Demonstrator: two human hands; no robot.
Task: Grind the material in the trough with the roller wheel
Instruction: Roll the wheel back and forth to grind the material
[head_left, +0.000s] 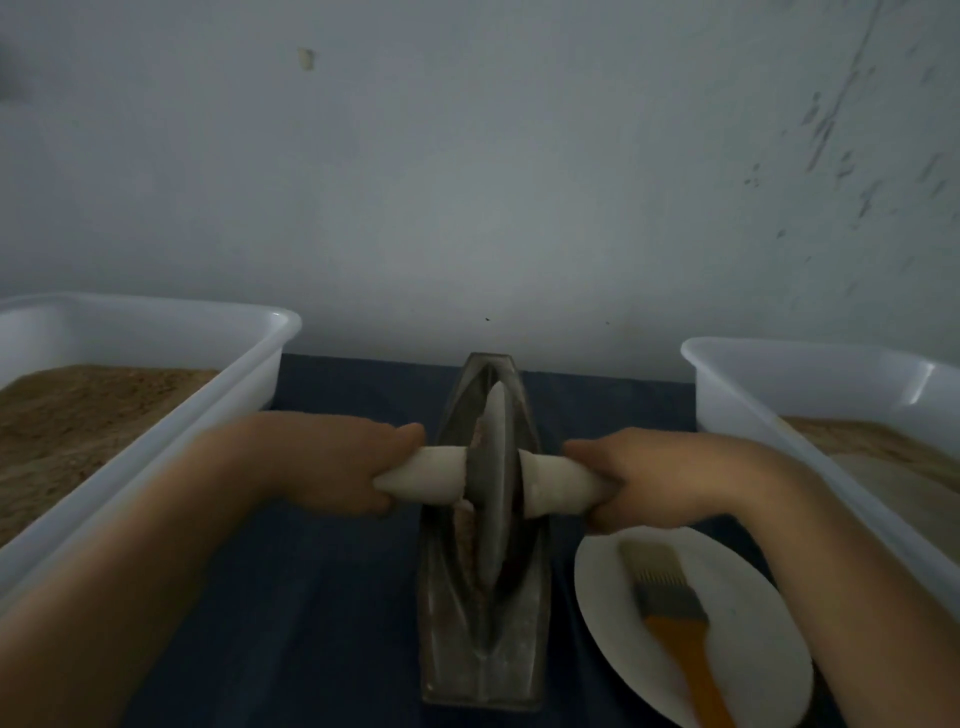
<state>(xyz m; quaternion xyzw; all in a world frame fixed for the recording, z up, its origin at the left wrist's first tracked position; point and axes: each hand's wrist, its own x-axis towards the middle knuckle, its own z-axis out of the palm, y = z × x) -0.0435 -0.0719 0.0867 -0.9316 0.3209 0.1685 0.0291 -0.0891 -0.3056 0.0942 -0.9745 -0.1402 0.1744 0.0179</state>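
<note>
Dim grey wall behind a dark blue table (322, 597), where the left hand (332, 467) and right hand (644, 478) each wrap fingers around a handle of the roller wheel (493, 483) standing in the trough (483, 670) mid-grind over brownish material (466, 540); next likely needs a firm, level roll along the trough.

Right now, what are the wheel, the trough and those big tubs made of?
The roller wheel looks like dull grey metal, thin-edged. The trough seems metal too, grey and faintly shiny. The tubs look like smooth white plastic, with glossy, slightly see-through walls.
</note>
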